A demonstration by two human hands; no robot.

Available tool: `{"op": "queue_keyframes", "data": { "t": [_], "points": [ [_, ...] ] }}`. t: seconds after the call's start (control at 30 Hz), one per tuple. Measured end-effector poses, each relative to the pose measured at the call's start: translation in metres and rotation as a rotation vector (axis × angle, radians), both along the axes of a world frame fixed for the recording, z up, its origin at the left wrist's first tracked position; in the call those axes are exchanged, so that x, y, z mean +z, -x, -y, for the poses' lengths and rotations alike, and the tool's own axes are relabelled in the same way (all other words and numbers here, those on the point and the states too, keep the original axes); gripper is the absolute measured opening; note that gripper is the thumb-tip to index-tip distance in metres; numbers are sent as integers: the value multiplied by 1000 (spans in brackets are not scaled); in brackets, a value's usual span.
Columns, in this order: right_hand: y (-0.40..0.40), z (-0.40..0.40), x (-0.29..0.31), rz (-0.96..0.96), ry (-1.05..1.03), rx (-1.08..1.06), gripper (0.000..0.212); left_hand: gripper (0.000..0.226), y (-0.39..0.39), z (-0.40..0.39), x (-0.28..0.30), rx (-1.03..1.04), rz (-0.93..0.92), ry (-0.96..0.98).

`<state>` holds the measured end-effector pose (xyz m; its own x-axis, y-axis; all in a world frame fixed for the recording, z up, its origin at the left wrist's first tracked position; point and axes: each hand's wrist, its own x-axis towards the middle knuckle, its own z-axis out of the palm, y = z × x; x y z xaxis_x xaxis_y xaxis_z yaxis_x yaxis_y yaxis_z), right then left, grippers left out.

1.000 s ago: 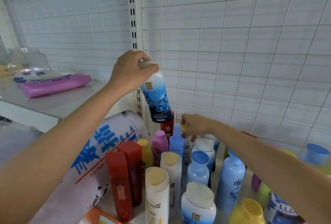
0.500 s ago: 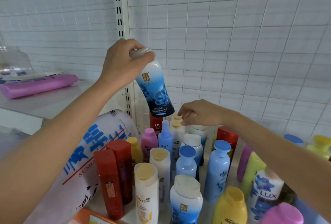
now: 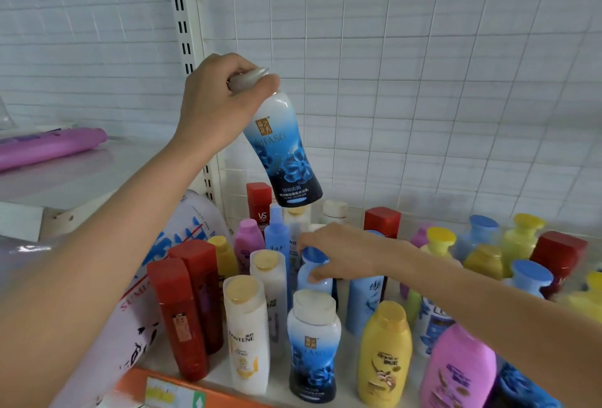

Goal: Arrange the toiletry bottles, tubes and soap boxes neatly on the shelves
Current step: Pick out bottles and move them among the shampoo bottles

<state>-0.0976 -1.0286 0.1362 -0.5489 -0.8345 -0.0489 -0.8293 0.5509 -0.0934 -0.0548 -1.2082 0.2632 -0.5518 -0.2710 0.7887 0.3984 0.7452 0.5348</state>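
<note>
Blue-and-white, the held bottle hangs tilted in the air above the back left of the bottle group, base lower and to the right. The left hand grips its grey cap, fingers curled round the cap from above. The right hand reaches in from the right and rests on a pale blue bottle with a blue cap in the middle of the shelf; its thumb touches the bottle's shoulder, and the fingers curve over the cap. A matching blue-and-white bottle stands upright in front, between a white Pantene bottle and a yellow bottle. Two red bottles stand at the left.
</note>
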Motion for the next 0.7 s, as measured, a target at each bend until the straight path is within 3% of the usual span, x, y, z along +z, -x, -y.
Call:
{"op": "queue_keyframes", "data": {
  "t": [0.33,0.53,0.7],
  "points": [
    [-19,-56,56,-28,222,-137,30,22,-5,-25,-23,-43,104,96],
    [-28,-87,68,-54,214,-217,28,28,-10,-42,-57,-151,278,284],
    [-27,-98,62,-69,193,-245,27,35,0,-49,-87,-211,531,419]
  ]
}}
